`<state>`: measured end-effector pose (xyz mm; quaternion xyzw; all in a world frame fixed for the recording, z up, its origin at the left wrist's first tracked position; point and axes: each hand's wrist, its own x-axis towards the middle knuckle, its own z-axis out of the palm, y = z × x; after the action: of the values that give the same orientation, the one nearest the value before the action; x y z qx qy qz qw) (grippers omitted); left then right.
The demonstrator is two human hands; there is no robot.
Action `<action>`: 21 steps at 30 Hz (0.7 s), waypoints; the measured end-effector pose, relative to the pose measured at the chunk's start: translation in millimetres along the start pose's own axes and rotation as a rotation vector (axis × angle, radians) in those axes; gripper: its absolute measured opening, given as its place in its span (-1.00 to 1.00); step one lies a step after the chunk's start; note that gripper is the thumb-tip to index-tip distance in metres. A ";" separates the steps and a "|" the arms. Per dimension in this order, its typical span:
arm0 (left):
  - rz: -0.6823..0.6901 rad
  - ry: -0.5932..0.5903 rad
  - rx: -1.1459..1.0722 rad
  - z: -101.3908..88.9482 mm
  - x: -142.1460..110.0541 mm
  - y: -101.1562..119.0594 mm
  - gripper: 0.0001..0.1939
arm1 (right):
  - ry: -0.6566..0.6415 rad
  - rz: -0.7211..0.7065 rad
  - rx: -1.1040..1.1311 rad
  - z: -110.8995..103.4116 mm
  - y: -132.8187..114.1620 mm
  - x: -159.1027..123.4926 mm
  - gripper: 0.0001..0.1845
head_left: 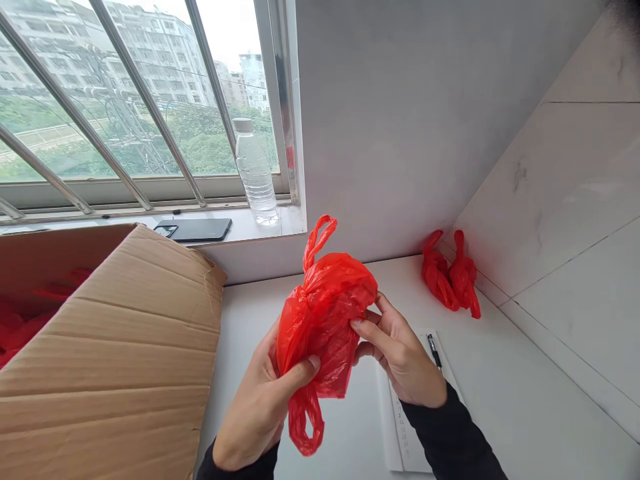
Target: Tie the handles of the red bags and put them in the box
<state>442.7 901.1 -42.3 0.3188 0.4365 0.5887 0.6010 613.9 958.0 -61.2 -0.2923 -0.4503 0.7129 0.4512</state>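
A thin red plastic bag (333,313) is held up above the white table, with a loop handle sticking out at its top and another hanging at its bottom. My left hand (273,393) grips its lower left side, the thumb pressed over the front. On the right edge, my right hand (400,347) pinches the film between thumb and fingers. The plastic is crumpled and partly see-through; I cannot make out whether anything is inside. Behind my right hand lies a notebook (400,427) with a black pen (434,351) on it.
At the left stands an open cardboard box (135,333) with red bags (25,327) inside. Two knotted red bags (450,273) rest in the table's back right corner. A dark phone (200,230) and a clear water bottle (256,177) are on the windowsill.
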 end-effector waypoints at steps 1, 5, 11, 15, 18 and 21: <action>-0.004 0.005 0.004 -0.1 -0.2 0.0 -0.33 | 0.000 0.002 -0.002 0.5 -0.9 -0.3 -0.62; -0.019 0.052 0.029 0.3 -1.1 0.5 -0.42 | 0.009 0.010 -0.014 1.9 -2.1 -1.1 -0.62; -0.049 0.071 -0.003 -0.5 -1.3 2.2 -0.45 | 0.007 -0.001 -0.044 0.2 2.4 0.1 -0.63; -0.093 0.148 -0.048 2.9 -2.0 5.7 -0.48 | 0.006 -0.022 -0.058 -0.1 3.8 -0.6 -0.66; -0.035 0.099 -0.125 7.2 -2.2 7.4 -0.52 | 0.000 -0.038 -0.079 0.2 3.8 -1.3 -0.68; -0.020 0.033 -0.145 5.5 -0.1 6.3 -0.55 | -0.013 -0.060 -0.114 1.8 2.5 -0.7 -0.69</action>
<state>445.0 902.4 -34.3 0.2603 0.4057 0.6177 0.6213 611.8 956.2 -62.7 -0.2990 -0.5016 0.6742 0.4521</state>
